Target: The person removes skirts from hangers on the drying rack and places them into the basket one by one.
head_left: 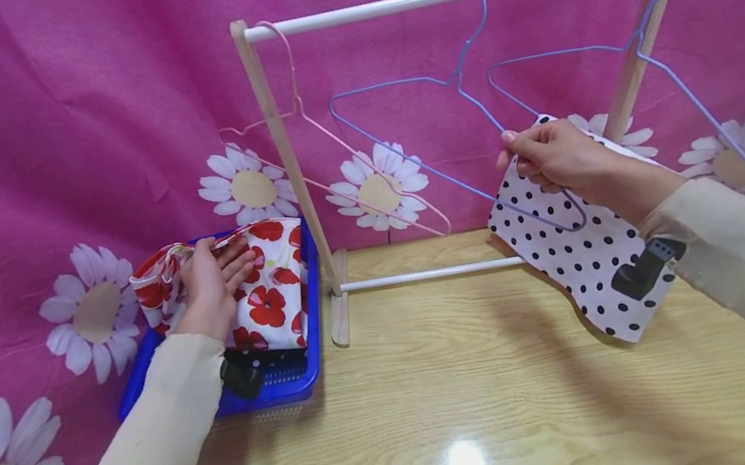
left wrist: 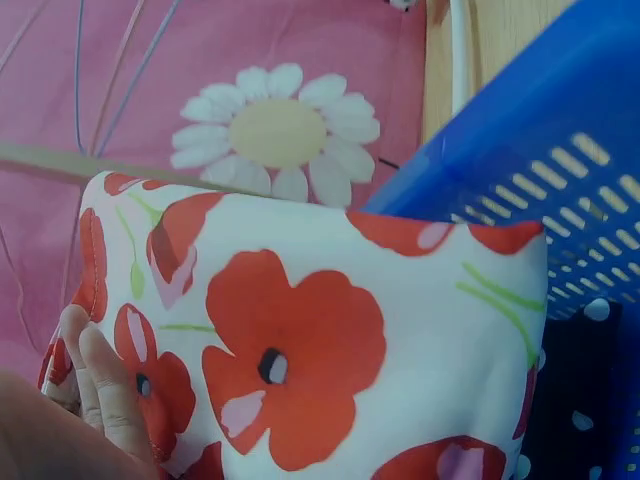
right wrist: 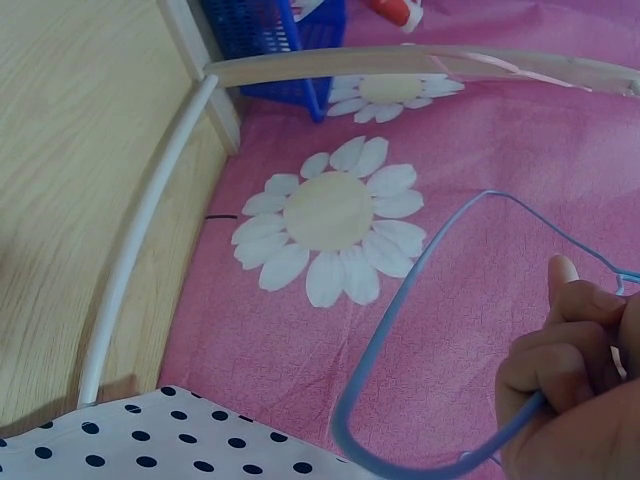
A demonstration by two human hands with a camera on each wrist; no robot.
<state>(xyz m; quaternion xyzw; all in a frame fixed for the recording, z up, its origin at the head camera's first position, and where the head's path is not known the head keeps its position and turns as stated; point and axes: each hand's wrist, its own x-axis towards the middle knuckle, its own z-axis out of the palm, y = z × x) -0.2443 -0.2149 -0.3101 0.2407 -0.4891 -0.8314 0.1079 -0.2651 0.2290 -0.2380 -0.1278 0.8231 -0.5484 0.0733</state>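
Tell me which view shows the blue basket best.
The head view: it takes in most of the blue basket, though the poppy-print cloth and left sleeve cover part. The left wrist view gives a close but cropped piece of slotted wall; the right wrist view shows only a part, cut off at the top edge.

text: none legible | labels: none legible | brands: none legible | numbers: none legible | signs: none legible

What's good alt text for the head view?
A person's right hand grips the middle hanger of three on a rack, with dotted cloth behind. Their left hand, fingers extended, touches flowered cloth over a blue basket.
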